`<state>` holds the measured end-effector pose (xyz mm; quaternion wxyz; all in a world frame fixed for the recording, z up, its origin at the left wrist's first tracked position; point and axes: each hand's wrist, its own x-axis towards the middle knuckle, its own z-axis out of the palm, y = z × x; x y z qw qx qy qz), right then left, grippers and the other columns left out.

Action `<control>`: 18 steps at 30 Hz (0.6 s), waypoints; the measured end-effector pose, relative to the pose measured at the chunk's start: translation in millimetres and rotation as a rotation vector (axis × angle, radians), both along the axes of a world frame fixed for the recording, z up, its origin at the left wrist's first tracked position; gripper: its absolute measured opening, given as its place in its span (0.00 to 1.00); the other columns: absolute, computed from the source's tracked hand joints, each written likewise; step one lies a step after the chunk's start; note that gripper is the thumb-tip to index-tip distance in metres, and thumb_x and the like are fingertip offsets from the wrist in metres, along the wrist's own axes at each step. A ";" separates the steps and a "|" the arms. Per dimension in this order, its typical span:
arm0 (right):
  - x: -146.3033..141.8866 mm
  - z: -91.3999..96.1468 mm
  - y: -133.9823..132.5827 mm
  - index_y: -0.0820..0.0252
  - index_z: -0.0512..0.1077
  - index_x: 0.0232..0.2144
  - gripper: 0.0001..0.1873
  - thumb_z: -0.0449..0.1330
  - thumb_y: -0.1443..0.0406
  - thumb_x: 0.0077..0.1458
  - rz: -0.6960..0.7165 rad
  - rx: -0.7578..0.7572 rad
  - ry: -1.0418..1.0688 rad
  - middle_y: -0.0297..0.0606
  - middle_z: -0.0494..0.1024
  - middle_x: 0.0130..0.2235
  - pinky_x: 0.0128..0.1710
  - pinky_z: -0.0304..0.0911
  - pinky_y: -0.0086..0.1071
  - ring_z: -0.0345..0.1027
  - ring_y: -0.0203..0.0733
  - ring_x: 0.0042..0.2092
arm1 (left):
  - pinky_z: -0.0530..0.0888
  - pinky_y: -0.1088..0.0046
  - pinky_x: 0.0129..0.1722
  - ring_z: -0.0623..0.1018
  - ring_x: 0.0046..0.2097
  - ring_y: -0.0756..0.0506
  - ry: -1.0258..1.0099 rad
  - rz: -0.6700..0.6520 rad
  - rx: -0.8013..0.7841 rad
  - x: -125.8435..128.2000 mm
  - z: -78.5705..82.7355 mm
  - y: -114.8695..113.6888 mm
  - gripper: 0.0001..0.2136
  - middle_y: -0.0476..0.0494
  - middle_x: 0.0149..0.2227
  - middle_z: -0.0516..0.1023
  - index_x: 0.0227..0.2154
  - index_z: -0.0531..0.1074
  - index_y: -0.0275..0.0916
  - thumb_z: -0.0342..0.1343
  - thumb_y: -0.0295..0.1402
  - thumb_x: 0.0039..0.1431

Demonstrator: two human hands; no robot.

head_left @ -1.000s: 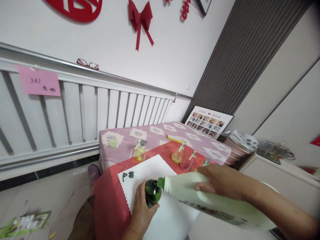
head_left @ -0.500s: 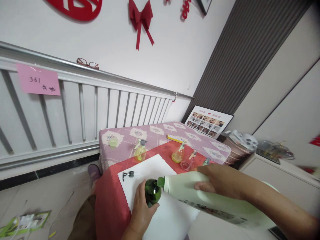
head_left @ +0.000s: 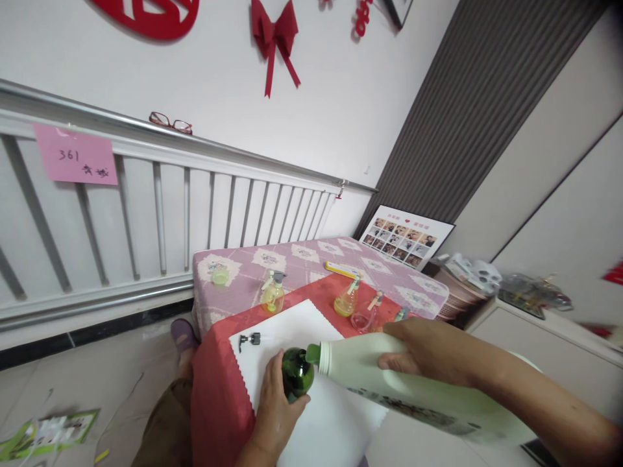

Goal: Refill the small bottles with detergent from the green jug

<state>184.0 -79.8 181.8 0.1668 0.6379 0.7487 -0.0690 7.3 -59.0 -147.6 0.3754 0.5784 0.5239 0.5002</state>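
Note:
My left hand (head_left: 273,415) is wrapped round a small dark green bottle (head_left: 296,373) standing on a white sheet (head_left: 272,334). My right hand (head_left: 431,352) grips a large white jug (head_left: 384,383) tipped on its side. The jug's green spout (head_left: 313,354) rests over the mouth of the green bottle. A small black pump cap (head_left: 250,340) lies loose on the white sheet, left of the bottle.
Beyond the sheet, a red cloth (head_left: 214,395) covers a table with a pink patterned cloth (head_left: 302,256). On them stand several small spray bottles (head_left: 272,293) with yellowish liquid (head_left: 346,300) and a small cup (head_left: 220,277). A white railing (head_left: 146,214) runs behind.

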 end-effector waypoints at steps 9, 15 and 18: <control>-1.3 1.2 -1.8 0.58 0.71 0.35 0.19 0.53 0.49 0.55 -0.007 -0.009 -0.005 0.51 0.80 0.42 0.36 0.64 0.41 0.74 0.57 0.41 | 0.57 0.53 0.67 0.58 0.67 0.36 0.013 -0.022 -0.007 -2.5 1.6 0.5 0.41 0.31 0.65 0.58 0.63 0.49 0.36 0.60 0.27 0.45; 0.9 -1.3 0.3 0.56 0.72 0.34 0.21 0.54 0.46 0.54 -0.004 0.009 -0.010 0.45 0.81 0.40 0.35 0.64 0.39 0.74 0.54 0.40 | 0.57 0.53 0.67 0.58 0.67 0.37 0.015 -0.023 -0.017 -1.4 0.4 0.0 0.42 0.32 0.65 0.57 0.63 0.48 0.37 0.61 0.27 0.44; 2.9 -2.5 0.5 0.55 0.72 0.34 0.21 0.54 0.45 0.53 -0.001 0.020 -0.018 0.45 0.81 0.40 0.35 0.64 0.39 0.74 0.54 0.39 | 0.57 0.53 0.67 0.58 0.67 0.37 0.013 -0.022 -0.012 -1.5 1.5 -0.1 0.41 0.32 0.65 0.57 0.63 0.48 0.36 0.60 0.27 0.45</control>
